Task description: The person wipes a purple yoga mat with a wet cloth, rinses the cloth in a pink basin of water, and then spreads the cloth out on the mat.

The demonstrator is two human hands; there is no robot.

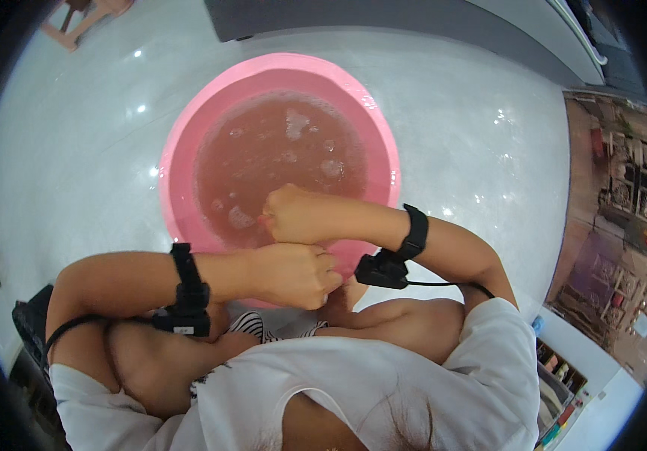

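A round pink plastic basin [216, 107] stands on the floor in front of me, with cloudy water [272, 152] and patches of foam [298, 124] in it. Over its near side my forearms reach inward from both sides and my hands overlap. My right hand [295, 217] is curled above the water, just beyond my left hand [292, 275]. The left one, also curled, lies over the near rim, its knuckles toward the right. The palms of both are hidden, so whether anything is in them does not show. Black straps with small boxes and cables circle both wrists.
My bare knees flank the near side of the basin. Glossy pale floor [92, 129] surrounds it. A dark grey cabinet base [357, 17] runs along the far side. At the far left is a wooden stool [86, 22]; a patterned mat [599, 237] lies at the right.
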